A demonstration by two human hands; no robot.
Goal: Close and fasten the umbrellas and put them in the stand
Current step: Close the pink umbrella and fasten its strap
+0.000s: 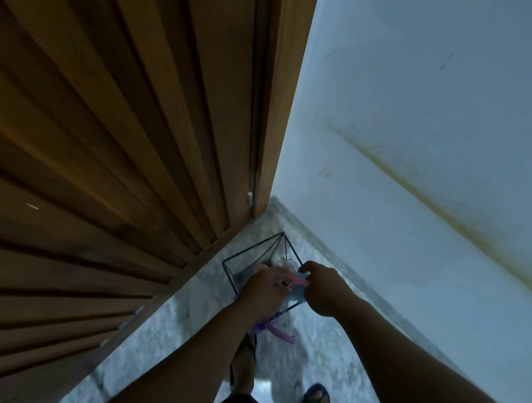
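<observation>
Standing over the wire umbrella stand (260, 250) in the far corner, we clamp our left grip (266, 289) on the pink-handled umbrella (298, 283) inside while our right grip (321, 287) pinches its blue fabric, steadying it.

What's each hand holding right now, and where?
Both hands grip the blue umbrella over the stand: left hand at its pink handle, right hand on the fabric.

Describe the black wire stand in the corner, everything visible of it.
The black wire umbrella stand is an open frame of thin dark rods, metal by the look, with a square top rim. It stands upright on the speckled grey floor in the corner between wooden door and pale wall. Pale blue and pink umbrella fabric sits inside; both hands cover its near side.
</observation>
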